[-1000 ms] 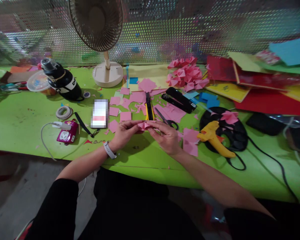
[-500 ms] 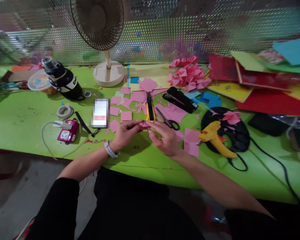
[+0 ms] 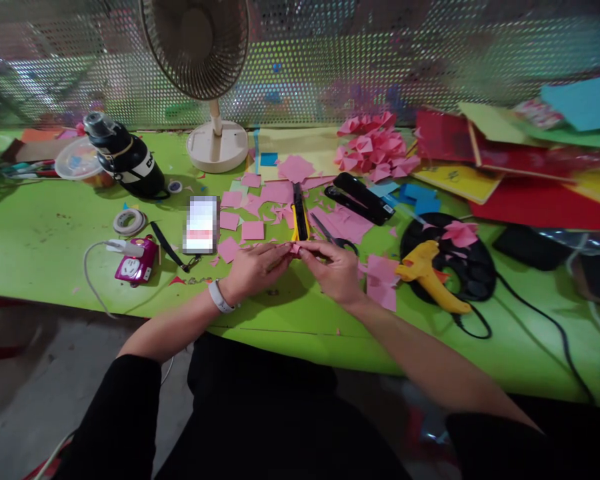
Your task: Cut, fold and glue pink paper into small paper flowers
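Note:
A small folded piece of pink paper [image 3: 295,249] is pinched between my two hands above the green table [image 3: 300,313]. My left hand [image 3: 260,267], below a pale wristband, closes on its left side. On the right side, the thumb and fingers of my right hand [image 3: 334,270] grip it. Fingers cover most of the paper. Just beyond lies a yellow-and-black utility knife [image 3: 300,210]. Dark scissors [image 3: 335,233] rest to its right, partly behind my right hand. Pink paper squares [image 3: 253,231] and scraps surround them.
A black stapler [image 3: 360,199] and a heap of folded pink paper pieces [image 3: 375,147] are farther back. At right, a yellow glue gun [image 3: 435,277] lies on a black palette [image 3: 480,267]. Leftward are a phone [image 3: 201,225], a black bottle [image 3: 130,160] and a fan [image 3: 217,143].
My fingers have drawn closer around the pink paper, which shows less now. My left hand has turned so its back faces up more, with the fingers curled over.

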Demonstrator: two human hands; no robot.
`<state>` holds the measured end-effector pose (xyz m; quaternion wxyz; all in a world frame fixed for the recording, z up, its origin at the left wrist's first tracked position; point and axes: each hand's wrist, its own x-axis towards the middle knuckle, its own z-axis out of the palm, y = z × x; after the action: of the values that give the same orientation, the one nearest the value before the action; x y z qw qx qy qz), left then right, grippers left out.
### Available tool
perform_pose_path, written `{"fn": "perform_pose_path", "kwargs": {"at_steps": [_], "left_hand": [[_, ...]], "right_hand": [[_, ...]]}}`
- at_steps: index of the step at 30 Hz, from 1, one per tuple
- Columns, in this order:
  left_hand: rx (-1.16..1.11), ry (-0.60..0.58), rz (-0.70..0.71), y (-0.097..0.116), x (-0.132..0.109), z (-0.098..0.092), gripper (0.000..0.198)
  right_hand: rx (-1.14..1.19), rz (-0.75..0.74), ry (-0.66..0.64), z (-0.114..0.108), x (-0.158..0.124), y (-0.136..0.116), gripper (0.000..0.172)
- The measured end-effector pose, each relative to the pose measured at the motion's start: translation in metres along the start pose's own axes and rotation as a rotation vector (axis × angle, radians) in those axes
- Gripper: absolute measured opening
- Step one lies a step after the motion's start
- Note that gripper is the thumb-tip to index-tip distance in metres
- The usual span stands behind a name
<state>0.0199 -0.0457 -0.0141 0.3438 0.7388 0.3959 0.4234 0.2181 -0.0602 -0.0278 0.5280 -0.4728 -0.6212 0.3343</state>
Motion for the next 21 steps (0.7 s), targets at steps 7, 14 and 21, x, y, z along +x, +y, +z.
{"fn": "perform_pose_path", "kwargs": {"at_steps": [7,14,21], "left_hand": [[-0.634,-0.017,-0.374,0.003,0.014,-0.018,0.040],[-0.700,-0.043,-0.489,-0.002,0.012,-0.012,0.038],[-0.716,-0.046,-0.459,-0.003,0.012,-0.011,0.034]], "right_hand": [[0.231,0.245,-0.014,-0.010,0.008,0.013,0.019],[0.316,0.280,-0.043,-0.009,0.007,0.016,0.020],[0.335,0.284,-0.038,-0.009,0.009,0.017,0.021]]}}
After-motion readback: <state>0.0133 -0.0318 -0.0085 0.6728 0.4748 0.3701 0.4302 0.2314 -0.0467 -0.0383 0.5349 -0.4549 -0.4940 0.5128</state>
